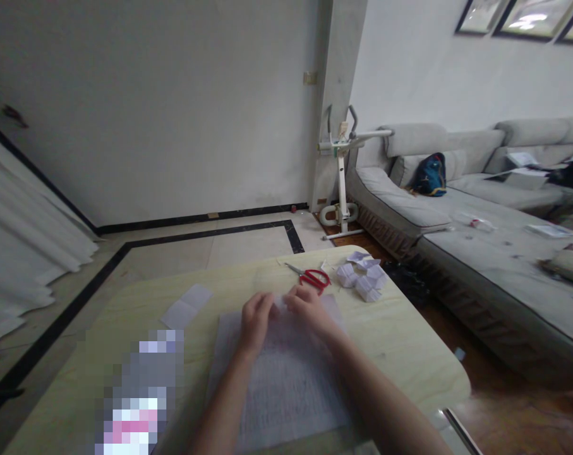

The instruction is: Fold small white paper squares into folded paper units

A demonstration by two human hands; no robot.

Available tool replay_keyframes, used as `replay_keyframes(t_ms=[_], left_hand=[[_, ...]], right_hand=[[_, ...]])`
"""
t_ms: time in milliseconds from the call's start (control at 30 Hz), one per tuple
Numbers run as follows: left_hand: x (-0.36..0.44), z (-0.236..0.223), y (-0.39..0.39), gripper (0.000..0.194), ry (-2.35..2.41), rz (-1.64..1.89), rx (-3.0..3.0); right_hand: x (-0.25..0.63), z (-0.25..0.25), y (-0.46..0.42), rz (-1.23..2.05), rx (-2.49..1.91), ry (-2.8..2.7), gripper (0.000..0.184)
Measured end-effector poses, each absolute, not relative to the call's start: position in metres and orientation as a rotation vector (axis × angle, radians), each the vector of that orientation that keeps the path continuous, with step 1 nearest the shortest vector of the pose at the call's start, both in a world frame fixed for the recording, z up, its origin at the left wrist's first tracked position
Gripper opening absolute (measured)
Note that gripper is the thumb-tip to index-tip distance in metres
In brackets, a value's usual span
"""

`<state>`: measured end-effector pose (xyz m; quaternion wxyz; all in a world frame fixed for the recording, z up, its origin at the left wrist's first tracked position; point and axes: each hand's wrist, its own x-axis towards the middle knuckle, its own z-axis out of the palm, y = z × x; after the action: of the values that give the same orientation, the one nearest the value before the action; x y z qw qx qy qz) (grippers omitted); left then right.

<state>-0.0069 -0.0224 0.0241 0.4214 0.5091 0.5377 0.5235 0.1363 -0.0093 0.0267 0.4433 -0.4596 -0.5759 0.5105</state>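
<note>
My left hand [256, 319] and my right hand [307, 308] are close together above the far edge of a large printed sheet [286, 385] lying on the table. Both have their fingers pinched together. Between the fingertips shows a small pale piece of paper [280, 304], blurred and mostly covered by the fingers. Just beyond my right hand lies a pair of scissors [314, 278] with red handles, its blades pointing to the far left. Several folded white paper pieces [364, 278] are grouped at the far right corner. A creased paper slip [187, 306] lies to the left.
The pale wooden table [409, 354] has rounded corners. A pixelated patch [134, 392] hides something on its left side. Beyond stand a white exercise bike [342, 177] and a grey sofa [480, 253] with a blue backpack [429, 175]. A white curtain [25, 240] hangs at left.
</note>
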Motion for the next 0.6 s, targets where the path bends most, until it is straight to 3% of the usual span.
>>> replay_keyframes(t_ms=[433, 600], left_hand=[[-0.0066, 0.0262, -0.0236, 0.036, 1.272, 1.298, 1.308], [-0.0052, 0.0245, -0.0238, 0.03, 1.205, 1.182, 1.387]], right_hand=[[0.1374, 0.0259, -0.0094, 1.251, -1.044, -1.409, 0.024], [0.137, 0.0258, -0.0078, 1.228, -1.094, -1.376, 0.026]])
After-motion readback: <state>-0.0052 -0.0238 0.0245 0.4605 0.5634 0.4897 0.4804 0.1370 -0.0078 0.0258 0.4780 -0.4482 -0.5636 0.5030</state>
